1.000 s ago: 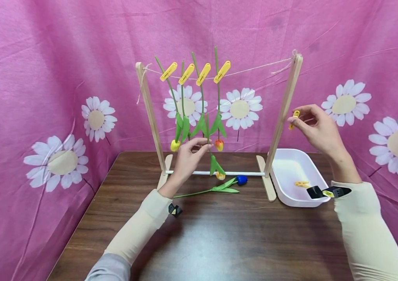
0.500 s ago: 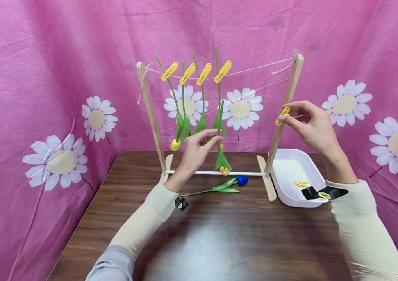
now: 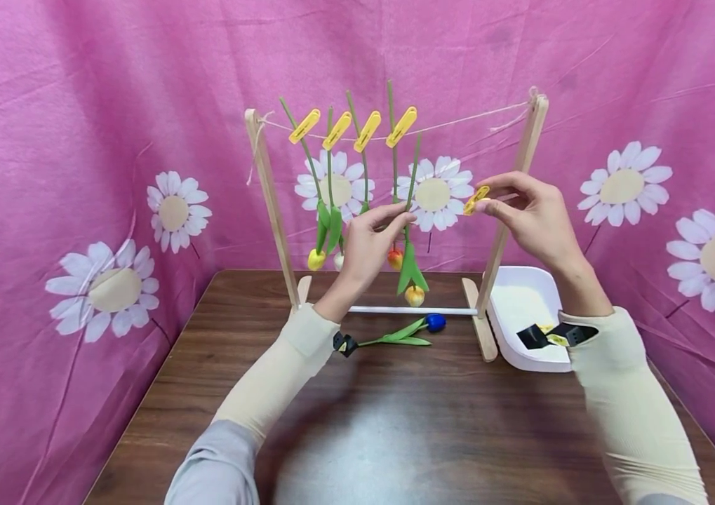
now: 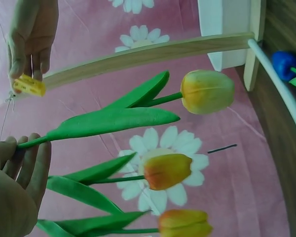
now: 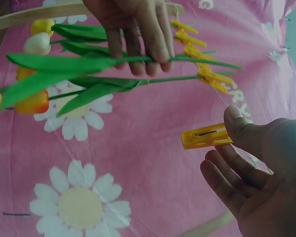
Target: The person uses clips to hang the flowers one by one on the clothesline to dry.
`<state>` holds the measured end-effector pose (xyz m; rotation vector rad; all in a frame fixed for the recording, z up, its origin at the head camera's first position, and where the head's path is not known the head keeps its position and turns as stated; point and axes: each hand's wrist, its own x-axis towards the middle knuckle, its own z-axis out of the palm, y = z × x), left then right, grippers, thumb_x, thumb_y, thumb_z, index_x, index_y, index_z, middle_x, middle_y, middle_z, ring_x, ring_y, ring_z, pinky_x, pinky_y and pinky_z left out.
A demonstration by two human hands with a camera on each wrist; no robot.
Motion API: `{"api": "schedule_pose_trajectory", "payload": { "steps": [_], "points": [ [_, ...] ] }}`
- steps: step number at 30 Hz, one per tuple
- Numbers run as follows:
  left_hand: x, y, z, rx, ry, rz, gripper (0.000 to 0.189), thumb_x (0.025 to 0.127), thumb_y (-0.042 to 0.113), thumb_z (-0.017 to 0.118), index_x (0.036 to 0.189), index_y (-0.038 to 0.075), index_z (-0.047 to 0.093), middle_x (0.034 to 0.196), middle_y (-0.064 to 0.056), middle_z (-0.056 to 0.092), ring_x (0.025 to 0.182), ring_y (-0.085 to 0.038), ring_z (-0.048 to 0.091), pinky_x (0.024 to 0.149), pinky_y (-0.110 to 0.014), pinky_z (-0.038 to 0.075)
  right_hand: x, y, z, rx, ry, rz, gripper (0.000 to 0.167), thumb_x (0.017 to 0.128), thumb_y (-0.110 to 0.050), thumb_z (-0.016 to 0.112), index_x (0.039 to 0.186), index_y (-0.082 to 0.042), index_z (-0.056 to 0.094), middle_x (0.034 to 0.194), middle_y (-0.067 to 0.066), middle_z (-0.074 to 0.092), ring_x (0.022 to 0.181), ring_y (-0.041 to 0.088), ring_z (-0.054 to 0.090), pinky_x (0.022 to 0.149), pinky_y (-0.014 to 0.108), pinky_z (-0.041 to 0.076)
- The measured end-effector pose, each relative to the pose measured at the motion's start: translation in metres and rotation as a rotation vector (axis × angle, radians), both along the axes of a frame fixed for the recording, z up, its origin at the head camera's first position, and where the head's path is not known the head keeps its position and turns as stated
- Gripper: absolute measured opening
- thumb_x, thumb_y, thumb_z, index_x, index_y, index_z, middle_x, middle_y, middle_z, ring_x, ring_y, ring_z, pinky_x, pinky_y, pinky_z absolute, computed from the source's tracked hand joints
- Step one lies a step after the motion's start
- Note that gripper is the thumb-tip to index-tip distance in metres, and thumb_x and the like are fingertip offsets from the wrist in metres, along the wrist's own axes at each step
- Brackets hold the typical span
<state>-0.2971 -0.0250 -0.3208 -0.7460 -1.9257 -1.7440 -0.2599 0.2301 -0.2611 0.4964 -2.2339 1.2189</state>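
My left hand (image 3: 370, 242) pinches the green stem of a pale yellow-orange artificial tulip (image 3: 415, 296), its bloom pointing down and the bare stem end rising close below the string (image 3: 467, 120). In the left wrist view this tulip's bloom (image 4: 207, 91) lies beyond the fingertips. Between thumb and fingers, my right hand (image 3: 537, 217) pinches a yellow clothespin (image 3: 476, 200), to the right of that stem and apart from it. Several tulips hang bloom-down along the string, each held by a yellow clothespin (image 3: 402, 127). My left hand hides part of the hanging row.
The string spans two wooden posts (image 3: 269, 203), joined low down by a white rod (image 3: 420, 310). A blue tulip (image 3: 436, 322) lies on the brown table (image 3: 395, 421) in front. At right stands a white bin (image 3: 509, 354), partly behind my right forearm. Pink flowered cloth (image 3: 111, 84) surrounds the table.
My left hand has risen and moved right with its tulip, bringing the stem end up near the string. My right hand has moved left with the clothespin, past the right post.
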Motion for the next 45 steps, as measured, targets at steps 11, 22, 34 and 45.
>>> {"api": "schedule_pose_trajectory", "payload": {
  "steps": [11,22,34,45],
  "points": [
    [-0.008,0.025,0.028,-0.062,0.071,0.052,0.022,0.101,0.014,0.075,0.119,0.001,0.079,0.1,-0.013,0.083,0.088,-0.021,0.081,0.068,-0.021,0.06,-0.011,-0.018,0.013,-0.089,0.021,-0.027,0.024,0.091,-0.005,0.084,0.113,0.005,0.077,0.082,-0.027,0.072,0.065,-0.002,0.064,0.063,0.012,0.05],
    [-0.017,0.039,0.044,-0.053,0.032,0.092,0.021,0.101,0.012,0.074,0.117,-0.001,0.078,0.103,-0.012,0.083,0.088,-0.015,0.081,0.077,-0.017,0.063,-0.023,-0.026,0.03,-0.311,0.061,0.004,0.014,0.089,0.002,0.084,0.09,-0.012,0.083,0.082,-0.015,0.079,0.061,0.001,0.056,0.054,0.014,0.039],
    [-0.023,0.041,0.05,-0.092,-0.017,0.168,0.021,0.104,0.013,0.071,0.119,0.001,0.078,0.104,-0.01,0.083,0.084,-0.011,0.08,0.072,-0.016,0.061,-0.042,-0.04,0.063,-0.562,0.058,0.106,0.018,0.086,0.01,0.082,0.082,-0.007,0.082,0.071,-0.005,0.076,0.051,0.006,0.056,0.049,0.014,0.042],
    [-0.025,0.041,0.056,-0.119,0.004,0.207,0.022,0.104,0.013,0.071,0.119,-0.001,0.078,0.106,-0.011,0.083,0.084,-0.013,0.081,0.072,-0.013,0.06,-0.049,-0.053,0.094,-0.67,0.03,0.164,0.009,0.085,0.009,0.084,0.086,0.0,0.081,0.074,0.003,0.078,0.046,0.01,0.051,0.042,0.015,0.035]
  ]
}}
